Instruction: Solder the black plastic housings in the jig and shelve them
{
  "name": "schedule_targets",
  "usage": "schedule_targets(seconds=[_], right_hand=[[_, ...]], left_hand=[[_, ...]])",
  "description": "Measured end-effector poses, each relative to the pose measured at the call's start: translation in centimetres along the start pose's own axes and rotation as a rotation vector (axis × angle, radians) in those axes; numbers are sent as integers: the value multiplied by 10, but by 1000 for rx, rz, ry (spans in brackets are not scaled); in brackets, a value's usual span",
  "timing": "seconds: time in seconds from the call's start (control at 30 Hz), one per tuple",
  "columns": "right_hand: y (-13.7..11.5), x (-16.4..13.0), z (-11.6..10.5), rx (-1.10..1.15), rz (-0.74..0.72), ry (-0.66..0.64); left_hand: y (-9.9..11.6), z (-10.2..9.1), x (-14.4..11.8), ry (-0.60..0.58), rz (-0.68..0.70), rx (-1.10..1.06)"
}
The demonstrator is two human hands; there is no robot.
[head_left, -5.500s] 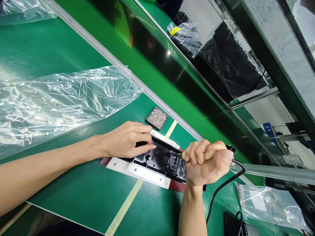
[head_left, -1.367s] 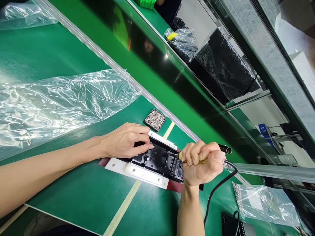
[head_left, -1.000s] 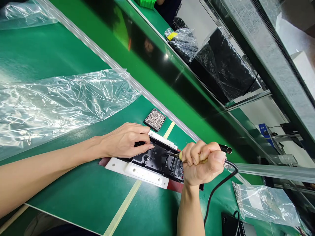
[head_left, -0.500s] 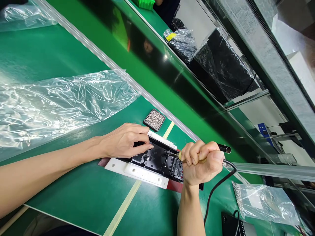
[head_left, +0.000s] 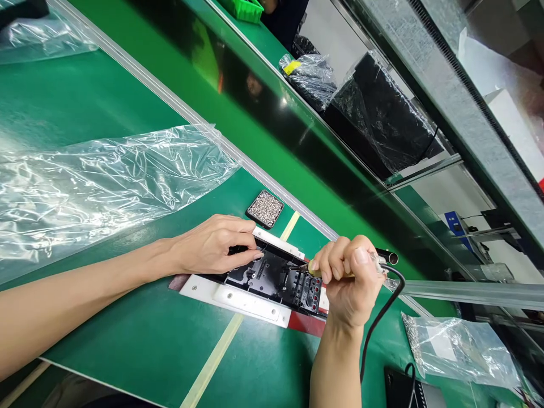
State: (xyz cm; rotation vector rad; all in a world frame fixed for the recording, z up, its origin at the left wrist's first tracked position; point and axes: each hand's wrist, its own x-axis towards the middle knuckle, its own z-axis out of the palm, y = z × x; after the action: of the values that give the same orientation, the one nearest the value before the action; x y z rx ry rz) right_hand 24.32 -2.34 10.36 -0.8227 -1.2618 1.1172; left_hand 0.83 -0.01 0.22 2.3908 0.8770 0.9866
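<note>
A black moulded plastic housing [head_left: 266, 272] lies in a white fixture [head_left: 232, 296] on the green bench, its ribs and small posts facing up. My left hand [head_left: 219, 243] rests on the housing's left end, its thumb over the inside and its bent fingers at the far edge. My right hand [head_left: 352, 272] is closed in a fist round the yellowish handle of a corded soldering iron [head_left: 313, 268]. The iron's thin tip reaches into the housing near its right part; the exact contact point is too small to make out. A black cable leaves the handle's rear.
A small black tray [head_left: 266, 208] of tiny metal pieces sits behind the fixture. Clear plastic sheeting [head_left: 127, 181] covers the left bench. A dark metal tube [head_left: 389, 257] stands behind my right hand. At right lie a clear bag [head_left: 463, 345] and a black device [head_left: 397, 385].
My right hand has tilted slightly, its thumb shifting on the handle's end, and more of the housing's right end shows. The left hand keeps its place on the housing.
</note>
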Motion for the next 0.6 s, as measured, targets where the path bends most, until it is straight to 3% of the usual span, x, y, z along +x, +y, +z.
schedule_targets(seconds=[0.07,0.13,0.37,0.6], right_hand=[[-1,2,-6,49,-4,-59],[-4,3,-9,69,-28,-38],[-18,5,-15,-13,-134,241],[-31,9,-27,-75,-119,422]], left_hand=[[0,0,-1,0,2,-3],[0,0,-1,0,0,-5],[-1,-1,-2,-6,6,-8],[0,-2,-3,-7,3,1]])
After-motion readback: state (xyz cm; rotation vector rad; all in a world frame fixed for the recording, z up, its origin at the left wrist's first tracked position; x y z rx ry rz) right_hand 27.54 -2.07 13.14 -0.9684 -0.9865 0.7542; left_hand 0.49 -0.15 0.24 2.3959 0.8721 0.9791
